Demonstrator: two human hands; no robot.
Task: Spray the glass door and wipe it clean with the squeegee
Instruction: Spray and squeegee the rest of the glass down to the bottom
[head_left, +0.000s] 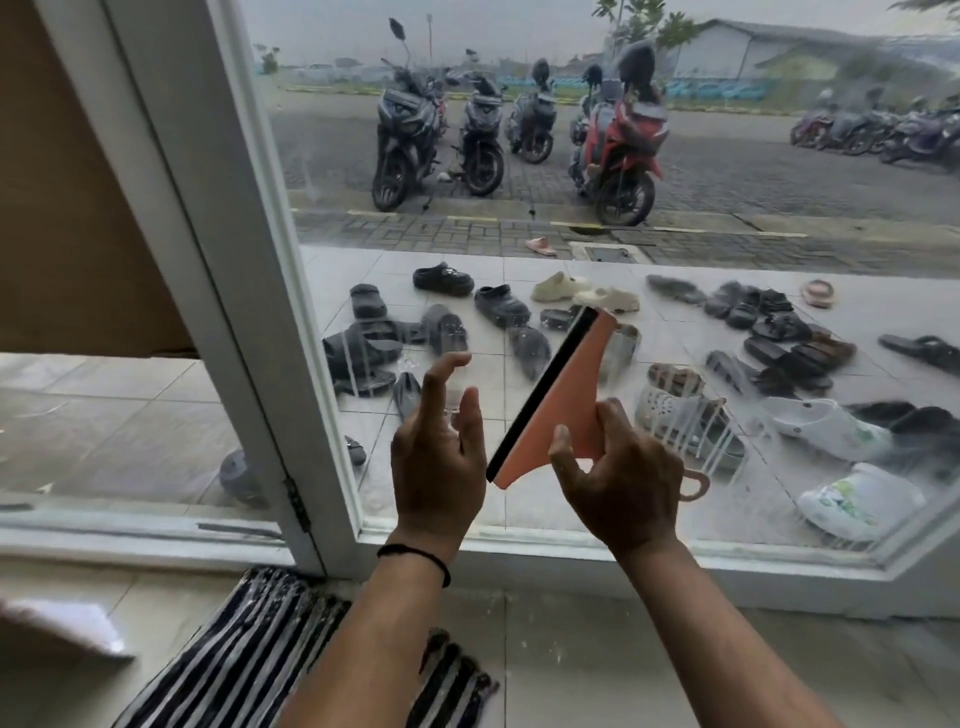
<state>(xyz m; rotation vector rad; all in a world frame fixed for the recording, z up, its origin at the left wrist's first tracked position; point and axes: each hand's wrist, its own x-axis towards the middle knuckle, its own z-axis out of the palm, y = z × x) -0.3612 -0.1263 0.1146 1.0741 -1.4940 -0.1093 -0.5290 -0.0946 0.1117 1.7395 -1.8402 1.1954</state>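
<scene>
**Squeegee held up at the wet glass door**

The right hand (621, 483) gripped the pink squeegee (558, 400) by its handle, fingers curled round it, the black blade tilted before the lower part of the glass door (649, 208). The left hand (439, 457) hovered just beside the blade, fingers loosely spread, holding nothing. Drips streaked the glass. A striped mat (249, 654) lay below the door.
</scene>
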